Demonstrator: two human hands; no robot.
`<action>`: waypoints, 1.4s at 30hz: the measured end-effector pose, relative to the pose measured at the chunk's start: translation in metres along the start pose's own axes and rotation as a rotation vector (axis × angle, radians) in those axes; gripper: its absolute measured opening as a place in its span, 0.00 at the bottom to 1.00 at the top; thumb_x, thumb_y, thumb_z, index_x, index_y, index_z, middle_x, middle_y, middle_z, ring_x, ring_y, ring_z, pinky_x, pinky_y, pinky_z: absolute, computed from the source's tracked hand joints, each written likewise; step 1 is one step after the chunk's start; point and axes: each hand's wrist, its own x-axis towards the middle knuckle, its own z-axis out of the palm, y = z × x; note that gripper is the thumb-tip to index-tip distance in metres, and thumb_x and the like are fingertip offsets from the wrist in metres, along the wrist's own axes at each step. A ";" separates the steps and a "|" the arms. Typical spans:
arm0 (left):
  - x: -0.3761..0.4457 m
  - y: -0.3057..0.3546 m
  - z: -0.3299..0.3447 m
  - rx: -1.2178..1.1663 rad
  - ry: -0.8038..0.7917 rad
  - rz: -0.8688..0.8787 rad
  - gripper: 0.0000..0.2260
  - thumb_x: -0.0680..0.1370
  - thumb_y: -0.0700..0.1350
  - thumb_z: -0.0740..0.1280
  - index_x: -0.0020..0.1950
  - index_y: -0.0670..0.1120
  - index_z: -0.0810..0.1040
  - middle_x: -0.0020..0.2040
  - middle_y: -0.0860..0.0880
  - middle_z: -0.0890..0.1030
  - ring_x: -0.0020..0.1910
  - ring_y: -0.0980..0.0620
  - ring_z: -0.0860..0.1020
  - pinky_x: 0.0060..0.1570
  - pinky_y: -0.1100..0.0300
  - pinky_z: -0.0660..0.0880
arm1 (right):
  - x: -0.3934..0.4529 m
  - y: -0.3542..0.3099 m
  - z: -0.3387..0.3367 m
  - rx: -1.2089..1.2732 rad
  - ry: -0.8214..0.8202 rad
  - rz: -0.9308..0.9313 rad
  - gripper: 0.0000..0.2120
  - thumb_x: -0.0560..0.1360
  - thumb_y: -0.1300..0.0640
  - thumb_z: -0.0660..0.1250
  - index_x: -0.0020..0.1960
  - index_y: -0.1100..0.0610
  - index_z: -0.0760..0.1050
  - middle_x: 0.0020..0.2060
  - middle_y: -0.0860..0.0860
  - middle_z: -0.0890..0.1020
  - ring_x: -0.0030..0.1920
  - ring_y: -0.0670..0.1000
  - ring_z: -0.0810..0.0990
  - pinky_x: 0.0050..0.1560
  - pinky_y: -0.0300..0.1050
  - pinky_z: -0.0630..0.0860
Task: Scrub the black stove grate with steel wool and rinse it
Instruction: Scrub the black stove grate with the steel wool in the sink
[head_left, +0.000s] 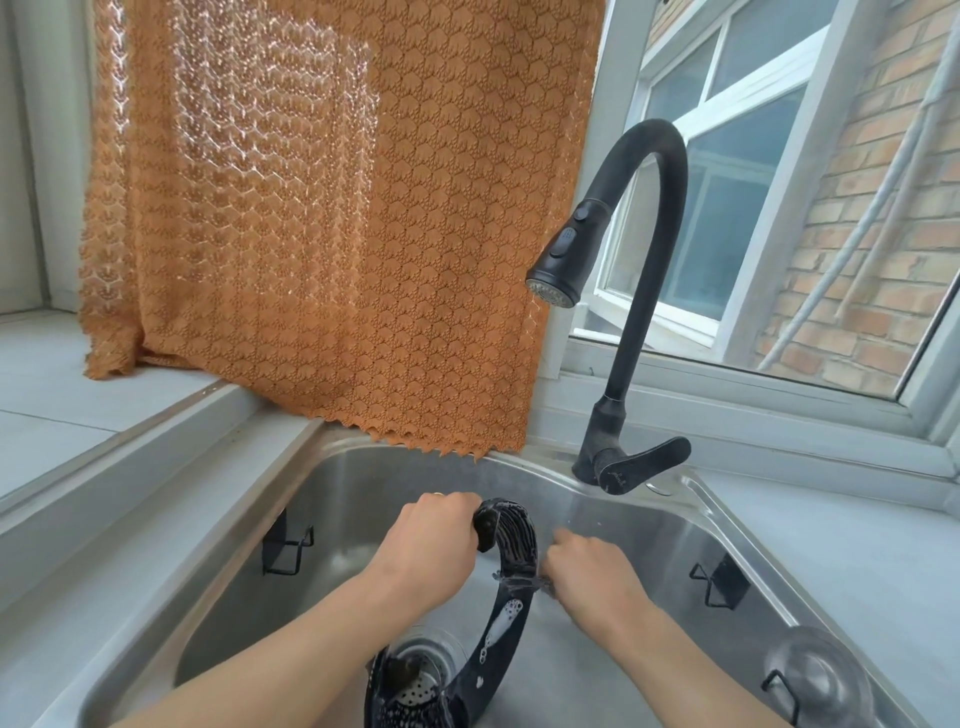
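Note:
The black round stove grate (506, 618) stands on edge inside the steel sink (649, 530), over the drain, with soap suds on its rim. My left hand (431, 540) grips the grate's top edge. My right hand (592, 569) presses against the grate's right side, fingers curled round a small dark wad of steel wool (545, 584), mostly hidden by the hand. No water runs from the tap.
A black pull-down faucet (631, 291) with its lever (644, 460) stands at the sink's back right corner. An orange lace curtain (337, 218) hangs over the back rim. Black clips (285, 545) hang on the sink walls. A round metal lid (818, 675) lies at lower right.

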 end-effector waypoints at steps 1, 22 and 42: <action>0.000 -0.001 -0.001 -0.008 0.001 -0.004 0.09 0.81 0.38 0.58 0.41 0.45 0.69 0.38 0.46 0.76 0.37 0.42 0.72 0.38 0.50 0.71 | -0.001 0.004 0.000 0.013 0.010 0.026 0.11 0.77 0.64 0.61 0.54 0.59 0.80 0.49 0.56 0.75 0.52 0.62 0.81 0.41 0.49 0.67; 0.001 -0.001 0.001 -0.019 0.021 0.005 0.09 0.83 0.40 0.57 0.47 0.44 0.76 0.40 0.45 0.80 0.37 0.42 0.73 0.40 0.51 0.71 | -0.003 -0.015 -0.019 -0.010 0.056 -0.036 0.09 0.74 0.69 0.63 0.52 0.62 0.79 0.50 0.59 0.77 0.49 0.62 0.82 0.40 0.51 0.64; 0.002 -0.008 -0.001 -0.020 -0.004 0.004 0.09 0.83 0.40 0.57 0.50 0.43 0.77 0.44 0.43 0.82 0.40 0.40 0.77 0.39 0.52 0.70 | 0.006 0.000 -0.009 0.167 0.427 -0.026 0.28 0.48 0.57 0.87 0.38 0.53 0.72 0.34 0.47 0.73 0.26 0.50 0.75 0.20 0.42 0.63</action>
